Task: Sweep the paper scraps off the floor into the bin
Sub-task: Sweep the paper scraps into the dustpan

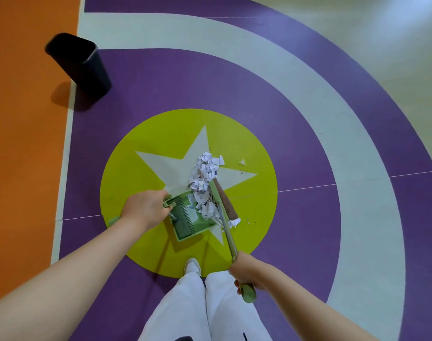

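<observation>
A bright floor [296, 134] of purple and pale rings, with a yellow-green circle and a pale star at its middle, where a person stands sweeping

On the star lies a green dustpan [187, 219], its mouth towards a heap of paper scraps [205, 183] that reaches from the star's centre down into the pan; a few small bits [242, 162] lie apart to the right. The left hand [144, 209] is closed around the dustpan's handle at the pan's left edge. The right hand [245, 273] is wrapped around the green grip of a broom [224, 203], whose brown bristles press against the right side of the heap. A black bin [78, 61] stands well apart at the upper left, by the orange strip. White trousers and one white shoe [192, 265] show below
</observation>
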### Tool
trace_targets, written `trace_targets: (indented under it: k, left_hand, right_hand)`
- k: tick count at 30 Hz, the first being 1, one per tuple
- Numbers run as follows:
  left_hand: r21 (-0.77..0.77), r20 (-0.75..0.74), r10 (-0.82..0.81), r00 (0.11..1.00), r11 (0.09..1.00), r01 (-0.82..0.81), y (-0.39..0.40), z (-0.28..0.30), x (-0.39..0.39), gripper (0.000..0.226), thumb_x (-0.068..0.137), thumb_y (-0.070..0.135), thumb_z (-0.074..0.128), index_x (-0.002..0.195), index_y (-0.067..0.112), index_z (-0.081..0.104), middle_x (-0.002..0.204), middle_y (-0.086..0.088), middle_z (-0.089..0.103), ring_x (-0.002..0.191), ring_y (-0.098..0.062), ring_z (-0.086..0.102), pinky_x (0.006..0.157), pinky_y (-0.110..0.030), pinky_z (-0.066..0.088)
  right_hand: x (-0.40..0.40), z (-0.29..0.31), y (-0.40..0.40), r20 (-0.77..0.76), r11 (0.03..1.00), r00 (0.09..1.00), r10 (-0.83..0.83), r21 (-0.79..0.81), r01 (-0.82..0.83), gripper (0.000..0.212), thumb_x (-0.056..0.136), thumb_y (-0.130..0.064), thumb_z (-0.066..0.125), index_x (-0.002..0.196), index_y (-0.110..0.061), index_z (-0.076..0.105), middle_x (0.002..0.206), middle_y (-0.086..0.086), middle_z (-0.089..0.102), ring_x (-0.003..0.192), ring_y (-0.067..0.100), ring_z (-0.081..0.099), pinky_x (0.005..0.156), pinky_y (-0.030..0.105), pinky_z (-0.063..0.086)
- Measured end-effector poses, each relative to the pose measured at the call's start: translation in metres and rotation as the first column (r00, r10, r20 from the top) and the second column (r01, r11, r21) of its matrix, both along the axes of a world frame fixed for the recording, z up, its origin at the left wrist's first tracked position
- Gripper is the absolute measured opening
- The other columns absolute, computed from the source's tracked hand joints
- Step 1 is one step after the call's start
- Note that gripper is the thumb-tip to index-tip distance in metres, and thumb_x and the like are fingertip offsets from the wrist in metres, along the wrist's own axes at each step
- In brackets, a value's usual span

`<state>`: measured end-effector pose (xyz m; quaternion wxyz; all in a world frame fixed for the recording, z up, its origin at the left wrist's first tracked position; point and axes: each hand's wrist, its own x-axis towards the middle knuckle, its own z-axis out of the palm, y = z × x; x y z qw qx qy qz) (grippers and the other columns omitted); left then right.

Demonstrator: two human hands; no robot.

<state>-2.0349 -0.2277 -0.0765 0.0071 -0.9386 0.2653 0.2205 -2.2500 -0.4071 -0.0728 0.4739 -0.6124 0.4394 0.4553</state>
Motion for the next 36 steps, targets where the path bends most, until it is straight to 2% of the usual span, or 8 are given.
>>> trace_targets:
  k: [3, 7, 11, 16, 23, 29, 33, 36]
  left_hand:
    - [0.005, 0.009, -0.005, 1.000, 1.000, 0.005, -0.001, 0.001, -0.002, 0.043, 0.094, 0.051, 0.058, 0.130, 0.028, 0.060, 0.116, 0.000, 0.070, 0.104, -0.026, 0.066, 0.065, -0.030, 0.044]
    - [0.023, 0.008, -0.008, 1.000, 1.000, 0.008, -0.003, 0.004, -0.002, 0.039, 0.094, 0.050, 0.057, 0.126, 0.027, 0.060, 0.112, 0.000, 0.070, 0.101, -0.025, 0.066, 0.063, -0.030, 0.044]
    - [0.033, 0.008, -0.011, 1.000, 0.999, 0.011, -0.003, 0.005, -0.002, 0.036, 0.093, 0.050, 0.057, 0.120, 0.027, 0.062, 0.108, 0.001, 0.071, 0.097, -0.025, 0.066, 0.065, -0.031, 0.050]
    - [0.027, 0.012, -0.009, 1.000, 1.000, 0.009, -0.007, 0.009, -0.006, 0.035, 0.094, 0.048, 0.057, 0.122, 0.028, 0.061, 0.110, -0.001, 0.071, 0.099, -0.027, 0.066, 0.061, -0.030, 0.042]
    - [0.037, 0.009, -0.009, 1.000, 0.999, 0.008, -0.006, 0.009, -0.011, 0.038, 0.094, 0.048, 0.057, 0.124, 0.026, 0.060, 0.112, -0.002, 0.070, 0.101, -0.028, 0.066, 0.061, -0.030, 0.041]
    - [0.017, -0.011, -0.001, 1.000, 1.000, 0.001, 0.000, 0.011, -0.010, 0.037, 0.094, 0.048, 0.058, 0.124, 0.026, 0.061, 0.112, -0.001, 0.070, 0.099, -0.027, 0.066, 0.060, -0.030, 0.044]
    - [0.022, -0.021, -0.010, 1.000, 1.000, 0.010, 0.000, 0.011, -0.011, 0.036, 0.094, 0.047, 0.058, 0.124, 0.026, 0.061, 0.112, 0.000, 0.069, 0.098, -0.026, 0.065, 0.063, -0.031, 0.047]
    - [0.013, -0.035, -0.006, 0.999, 1.000, 0.007, 0.001, 0.011, -0.011, 0.036, 0.094, 0.046, 0.058, 0.124, 0.027, 0.062, 0.114, 0.000, 0.069, 0.100, -0.026, 0.065, 0.066, -0.031, 0.049]
  right_hand:
    - [-0.002, 0.004, 0.005, 0.003, 0.999, 0.999, 0.033, 0.026, -0.033, 0.009, 0.094, -0.001, 0.035, 0.093, -0.009, 0.039, 0.077, 0.011, 0.044, 0.052, 0.015, 0.050, 0.043, 0.027, 0.047]
    - [-0.003, 0.011, 0.009, 0.020, 0.997, 0.998, 0.057, 0.054, -0.058, 0.010, 0.094, -0.002, 0.036, 0.091, -0.010, 0.041, 0.074, 0.010, 0.048, 0.051, 0.014, 0.052, 0.047, 0.028, 0.050]
    - [-0.005, 0.019, 0.007, 0.037, 0.995, 0.996, 0.075, 0.061, -0.078, 0.008, 0.093, -0.004, 0.038, 0.098, -0.009, 0.042, 0.077, 0.011, 0.050, 0.052, 0.014, 0.054, 0.050, 0.029, 0.051]
    - [-0.006, 0.034, 0.003, 0.073, 0.990, 0.992, 0.107, 0.082, -0.113, 0.006, 0.092, -0.005, 0.041, 0.096, -0.009, 0.040, 0.078, 0.010, 0.046, 0.052, 0.014, 0.050, 0.046, 0.026, 0.049]
    - [-0.008, 0.044, 0.003, 0.094, 0.986, 0.995, 0.035, 0.161, -0.050, 0.012, 0.092, -0.008, 0.049, 0.100, -0.010, 0.041, 0.076, 0.010, 0.047, 0.053, 0.016, 0.048, 0.045, 0.026, 0.047]
    - [-0.017, 0.058, -0.021, 0.131, 0.992, 0.991, -0.024, 0.129, 0.006, 0.009, 0.091, -0.006, 0.052, 0.099, -0.005, 0.046, 0.070, 0.009, 0.048, 0.043, 0.014, 0.047, 0.041, 0.024, 0.042]
    - [-0.032, 0.075, -0.051, 0.143, 0.999, 0.990, 0.007, 0.032, -0.012, 0.028, 0.088, -0.006, 0.055, 0.113, 0.006, 0.052, 0.072, 0.011, 0.051, 0.043, 0.015, 0.048, 0.041, 0.024, 0.043]
    - [-0.047, 0.088, -0.069, 0.136, 1.000, 0.990, 0.029, -0.004, -0.029, 0.027, 0.088, -0.006, 0.054, 0.113, 0.003, 0.054, 0.071, 0.010, 0.051, 0.042, 0.013, 0.047, 0.041, 0.023, 0.043]
